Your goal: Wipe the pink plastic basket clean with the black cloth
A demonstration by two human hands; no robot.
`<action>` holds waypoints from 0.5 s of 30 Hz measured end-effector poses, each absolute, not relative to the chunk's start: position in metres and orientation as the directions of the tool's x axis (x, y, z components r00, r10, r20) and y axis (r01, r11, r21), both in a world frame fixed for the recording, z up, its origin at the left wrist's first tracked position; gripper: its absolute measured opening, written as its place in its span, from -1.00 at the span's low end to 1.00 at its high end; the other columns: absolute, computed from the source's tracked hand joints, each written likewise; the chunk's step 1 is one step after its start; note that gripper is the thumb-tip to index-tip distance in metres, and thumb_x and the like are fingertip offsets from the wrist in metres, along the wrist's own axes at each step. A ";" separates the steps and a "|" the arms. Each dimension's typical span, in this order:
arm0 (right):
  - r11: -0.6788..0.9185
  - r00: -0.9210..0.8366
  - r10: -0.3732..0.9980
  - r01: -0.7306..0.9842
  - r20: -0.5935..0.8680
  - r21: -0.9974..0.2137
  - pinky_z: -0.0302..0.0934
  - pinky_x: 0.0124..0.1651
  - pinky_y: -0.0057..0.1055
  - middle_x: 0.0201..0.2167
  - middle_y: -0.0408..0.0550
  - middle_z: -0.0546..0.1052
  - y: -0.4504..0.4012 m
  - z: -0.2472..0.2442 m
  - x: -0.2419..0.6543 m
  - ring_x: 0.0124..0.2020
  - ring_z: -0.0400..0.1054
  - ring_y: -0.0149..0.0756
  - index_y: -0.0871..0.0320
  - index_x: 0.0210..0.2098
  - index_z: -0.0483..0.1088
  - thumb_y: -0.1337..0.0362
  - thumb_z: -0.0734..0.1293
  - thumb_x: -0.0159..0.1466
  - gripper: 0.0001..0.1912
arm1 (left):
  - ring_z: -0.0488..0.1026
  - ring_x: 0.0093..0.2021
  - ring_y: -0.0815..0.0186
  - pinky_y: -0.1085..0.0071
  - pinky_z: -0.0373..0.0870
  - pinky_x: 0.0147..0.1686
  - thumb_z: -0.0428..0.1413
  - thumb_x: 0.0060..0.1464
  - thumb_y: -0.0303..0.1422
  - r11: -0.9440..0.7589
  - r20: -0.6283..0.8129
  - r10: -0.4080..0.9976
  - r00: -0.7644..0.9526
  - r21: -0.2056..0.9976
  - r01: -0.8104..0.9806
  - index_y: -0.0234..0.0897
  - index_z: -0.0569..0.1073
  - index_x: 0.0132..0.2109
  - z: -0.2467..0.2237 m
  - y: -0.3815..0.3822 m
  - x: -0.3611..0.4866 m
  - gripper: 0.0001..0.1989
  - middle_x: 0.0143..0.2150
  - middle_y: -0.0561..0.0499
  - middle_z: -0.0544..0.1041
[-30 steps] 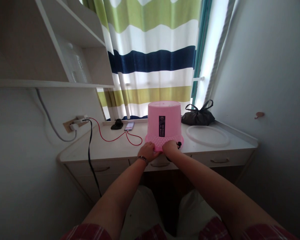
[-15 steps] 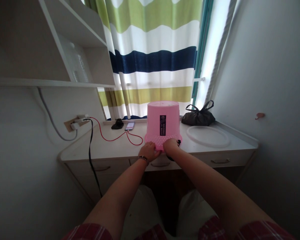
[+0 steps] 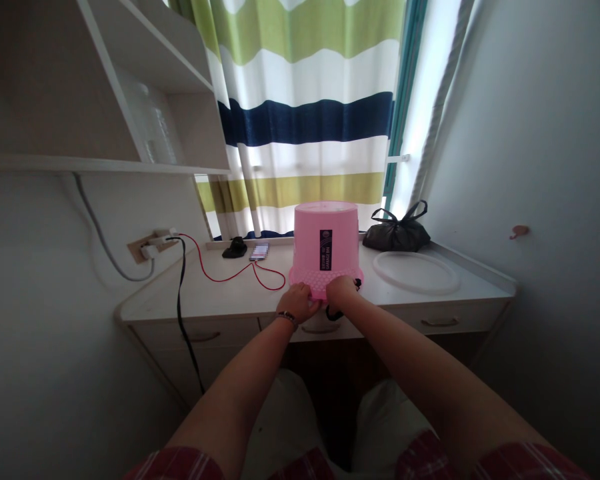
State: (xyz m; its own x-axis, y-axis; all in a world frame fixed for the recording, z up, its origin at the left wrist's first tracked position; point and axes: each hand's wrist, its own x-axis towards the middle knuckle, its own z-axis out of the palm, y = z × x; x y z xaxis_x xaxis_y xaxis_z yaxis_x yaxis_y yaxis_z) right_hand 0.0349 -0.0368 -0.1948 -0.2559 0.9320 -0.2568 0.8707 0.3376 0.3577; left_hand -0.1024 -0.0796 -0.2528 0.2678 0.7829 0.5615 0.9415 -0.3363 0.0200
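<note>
Bucket: pink bucket (image 3: 326, 248) stands upside down near the surface (image 3: 220, 299) front edge, straight ahead of both hands; axis upright
Left hand (image 3: 296, 304): curled onto the perforated rim, fingers closed on it
Right hand (image 3: 341, 291): gripping the rim just beside; equally near
Label: dark vertical sticker (image 3: 325, 250); print unreadable

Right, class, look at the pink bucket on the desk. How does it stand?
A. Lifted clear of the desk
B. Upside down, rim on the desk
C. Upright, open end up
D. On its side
B: the pink bucket shows its closed flat base on top, and its wide rim sits on the desk where the left hand and right hand grip it.
</note>
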 end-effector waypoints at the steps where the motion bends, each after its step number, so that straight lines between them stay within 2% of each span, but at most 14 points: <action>1: 0.344 -0.266 0.930 0.876 -0.254 0.338 0.20 -0.25 0.09 -0.28 0.31 0.46 -0.039 -0.192 0.035 -0.27 0.38 0.13 0.35 -0.15 0.39 0.08 0.44 -0.25 -0.30 | 0.28 -0.17 0.21 0.32 0.20 -0.16 0.00 0.03 -0.10 -0.336 0.562 0.783 0.268 0.020 0.941 -0.29 0.35 -0.29 -0.253 -0.080 -0.103 -0.69 -0.25 -0.09 0.35; 4: 0.360 -0.288 0.921 0.887 -0.263 0.288 0.20 -0.22 0.06 -0.23 0.32 0.45 -0.046 -0.185 0.037 -0.21 0.36 0.13 0.33 -0.15 0.39 0.09 0.42 -0.20 -0.34 | 0.28 -0.18 0.21 0.32 0.20 -0.16 -0.01 0.04 -0.10 -0.335 0.569 0.778 0.267 0.017 0.942 -0.29 0.35 -0.29 -0.254 -0.079 -0.103 -0.69 -0.25 -0.09 0.35; 9: 0.396 -0.329 0.908 0.877 -0.260 0.272 0.21 -0.19 0.01 -0.17 0.30 0.43 -0.055 -0.180 0.042 -0.15 0.34 0.11 0.30 -0.13 0.38 0.11 0.40 -0.14 -0.39 | 0.28 -0.17 0.21 0.32 0.20 -0.15 0.00 0.03 -0.10 -0.332 0.570 0.779 0.260 0.024 0.943 -0.28 0.34 -0.30 -0.253 -0.079 -0.102 -0.70 -0.25 -0.08 0.35; 15: 0.392 -0.366 0.920 0.879 -0.144 0.270 0.19 -0.19 0.06 -0.23 0.35 0.45 -0.063 -0.185 0.046 -0.16 0.34 0.15 0.35 -0.13 0.38 0.21 0.42 -0.17 -0.39 | 0.28 -0.16 0.19 0.30 0.21 -0.15 0.02 0.02 -0.12 -0.308 0.540 0.808 0.237 0.044 0.950 -0.27 0.34 -0.30 -0.248 -0.083 -0.099 -0.72 -0.24 -0.09 0.35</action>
